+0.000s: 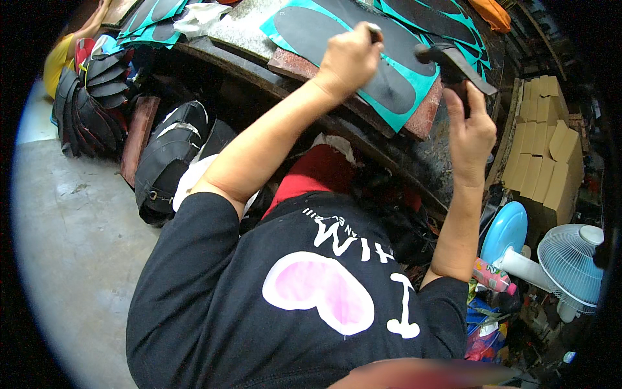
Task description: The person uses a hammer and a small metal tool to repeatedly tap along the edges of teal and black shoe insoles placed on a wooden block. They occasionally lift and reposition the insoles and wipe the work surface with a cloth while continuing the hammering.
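Observation:
My left hand (pixel 353 59) is closed in a fist around a short upright tool with a pale metal top (pixel 374 28); its lower part is blurred. It hovers over a teal sheet (pixel 400 117) printed with dark grey sole-shaped outlines. Beneath that sheet lies a reddish-brown board (pixel 431 111) on the workbench. To the right, my right hand (pixel 472 129) grips a hammer (pixel 457 63) whose dark head is raised beside the sheet's right edge. The hammer's handle is mostly hidden by my fingers.
More teal sheets with dark sole shapes (pixel 152 32) are piled at the bench's far left and far right. Stacked cardboard boxes (pixel 541 155) and a fan (pixel 570 266) stand at right. A black bag (pixel 172 162) and dark cut pieces (pixel 91 107) are at left, near another person's arm (pixel 87 26).

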Demonstrator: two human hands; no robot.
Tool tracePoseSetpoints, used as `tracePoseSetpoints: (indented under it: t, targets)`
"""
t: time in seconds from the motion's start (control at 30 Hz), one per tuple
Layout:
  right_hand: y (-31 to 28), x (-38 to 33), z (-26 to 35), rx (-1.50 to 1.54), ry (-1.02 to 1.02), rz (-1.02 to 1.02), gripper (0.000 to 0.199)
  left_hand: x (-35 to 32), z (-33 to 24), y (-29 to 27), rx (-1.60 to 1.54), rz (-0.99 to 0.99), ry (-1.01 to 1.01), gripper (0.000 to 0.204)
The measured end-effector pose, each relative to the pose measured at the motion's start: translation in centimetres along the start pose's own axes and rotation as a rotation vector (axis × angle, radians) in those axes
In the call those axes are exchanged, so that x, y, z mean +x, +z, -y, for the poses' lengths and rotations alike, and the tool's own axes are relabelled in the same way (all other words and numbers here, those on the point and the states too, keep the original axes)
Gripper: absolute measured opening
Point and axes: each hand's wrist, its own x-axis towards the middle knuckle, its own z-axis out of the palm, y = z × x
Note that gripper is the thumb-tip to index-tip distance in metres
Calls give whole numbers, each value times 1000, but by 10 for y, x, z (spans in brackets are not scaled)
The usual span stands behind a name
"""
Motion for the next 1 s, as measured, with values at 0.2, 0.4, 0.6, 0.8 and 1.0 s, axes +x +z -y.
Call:
tracePoseSetpoints:
  t: [0.2, 0.4, 0.6, 0.8, 1.0]
  targets:
    - [-31, 2, 13, 247, -11, -76, 32, 2, 21, 2, -547, 82, -357, 12]
    - [-41, -1, 34, 320, -93, -169, 32, 3, 20, 0, -827, 93, -482, 10]
    - [-31, -4, 29, 193, -121, -44, 35, 4, 19, -5, -414, 301, -281, 15]
    - [-42, -13, 29, 423, -186, -193, 29, -2, -6, -3, -67, 185, 101, 16]
    - [-7, -23, -12, 41, 115, 25, 42, -8, -13, 5, -64, 102, 18, 18]
